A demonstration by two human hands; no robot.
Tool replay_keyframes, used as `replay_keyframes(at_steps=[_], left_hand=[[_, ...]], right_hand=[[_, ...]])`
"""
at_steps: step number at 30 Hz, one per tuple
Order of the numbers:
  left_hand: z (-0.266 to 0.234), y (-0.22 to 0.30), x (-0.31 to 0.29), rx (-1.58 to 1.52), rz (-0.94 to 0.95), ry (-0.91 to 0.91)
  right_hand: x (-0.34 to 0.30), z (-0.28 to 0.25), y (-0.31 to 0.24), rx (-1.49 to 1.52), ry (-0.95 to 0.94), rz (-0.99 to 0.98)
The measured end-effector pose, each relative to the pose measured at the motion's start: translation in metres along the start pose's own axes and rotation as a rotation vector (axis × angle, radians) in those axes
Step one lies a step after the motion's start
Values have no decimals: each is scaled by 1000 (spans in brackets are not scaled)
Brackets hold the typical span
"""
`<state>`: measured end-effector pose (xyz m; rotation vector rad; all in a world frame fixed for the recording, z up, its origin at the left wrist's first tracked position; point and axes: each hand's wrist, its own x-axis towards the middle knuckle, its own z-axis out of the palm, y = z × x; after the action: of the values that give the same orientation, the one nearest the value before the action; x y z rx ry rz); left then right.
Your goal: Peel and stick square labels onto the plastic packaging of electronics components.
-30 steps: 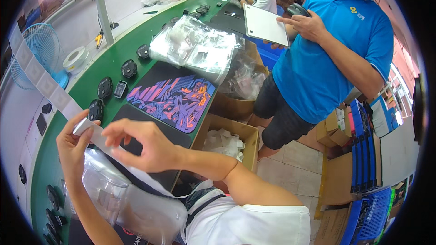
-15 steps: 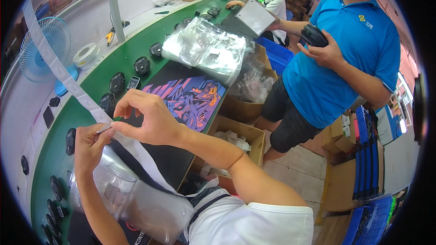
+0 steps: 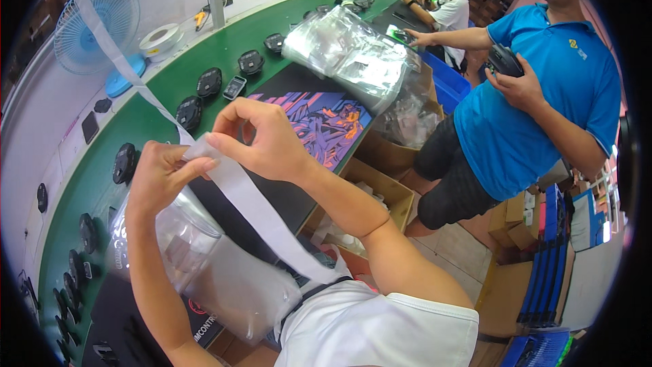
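**Over a curving green surface (image 3: 224,53), a white strip (image 3: 248,197) is stretching**

Measured from the middle of the view, the surface is bending from 8 o'clock up to 12 o'clock, a pale wall (image 3: 170,0) running behind it. The white strip is slanting down from 10 o'clock, meeting the left hand (image 3: 156,177) and right hand (image 3: 265,139) at 9 o'clock, and reaching 6 o'clock near the person's waist. Smooth and long, it is narrowing where it twists above the hands and broadening into a flat ribbon below.

The left hand's fingers are bending closed, pinching the white strip against the thumb. The right hand's are curling into a ring, hollow in the middle, the tips pinching the strip's edge.

Glossy, wrinkled clear plastic bags (image 3: 367,68) are lying between 12 and 1 o'clock, beside a purple-and-orange mat (image 3: 329,126). A frosted pouch (image 3: 251,291) is bulging at 7 o'clock. Rounded black devices (image 3: 209,82) are lining the surface at 10 o'clock. At 3 o'clock, a co-worker (image 3: 516,143) is holding a black object (image 3: 504,61).
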<state>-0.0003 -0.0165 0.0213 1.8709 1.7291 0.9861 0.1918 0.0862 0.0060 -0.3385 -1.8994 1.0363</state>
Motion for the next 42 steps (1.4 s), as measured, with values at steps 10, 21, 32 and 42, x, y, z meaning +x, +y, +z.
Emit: replay_keyframes(at_steps=[10,21,32,42], left_hand=[[-2,-11,-5,-97,23,59],[-7,-11,18,-177,21,53],[-1,-8,17,-108,44,31],[-14,3,6,-100,7,20]], right_hand=[[-23,-4,-9,36,227,-89],[-127,54,-27,64,-451,303],[-126,61,-20,-7,-452,450],[-130,74,-8,-214,-425,303]])
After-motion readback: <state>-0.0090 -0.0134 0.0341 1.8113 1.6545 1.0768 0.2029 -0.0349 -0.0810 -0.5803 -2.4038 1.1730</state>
